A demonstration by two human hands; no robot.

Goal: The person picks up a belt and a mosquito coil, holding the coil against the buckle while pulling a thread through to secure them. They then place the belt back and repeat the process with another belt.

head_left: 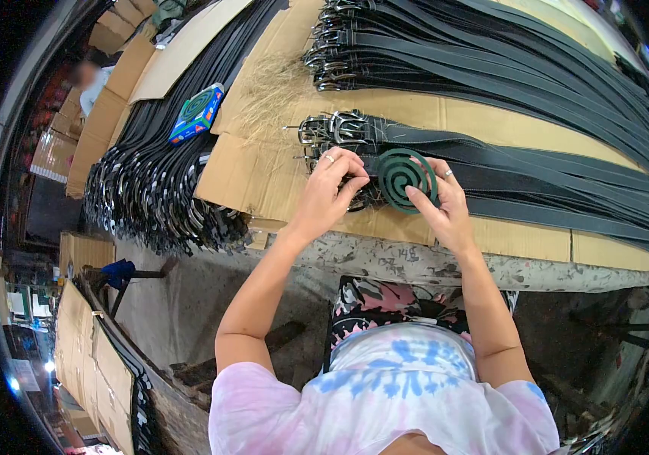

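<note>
A dark green mosquito coil (399, 182) is held upright in my right hand (446, 205), thumb on its near face and fingers behind it. Left of the coil, my left hand (328, 193) has thumb and fingers drawn together in a pinch; whatever may be between the fingertips is too small to make out. Both hands are above a bundle of black belts (491, 171), whose metal buckles (332, 130) lie just beyond my left hand. On another belt pile to the left sits a blue box (197, 114) with a green coil pictured or lying on its top.
A large stack of belts (446, 57) lies at the back, buckles facing left. Cardboard (245, 171) covers the table, with loose dry strands (268, 95) scattered on it. More belts with buckles (158, 193) hang at the left. Another person (89, 83) is at the far left.
</note>
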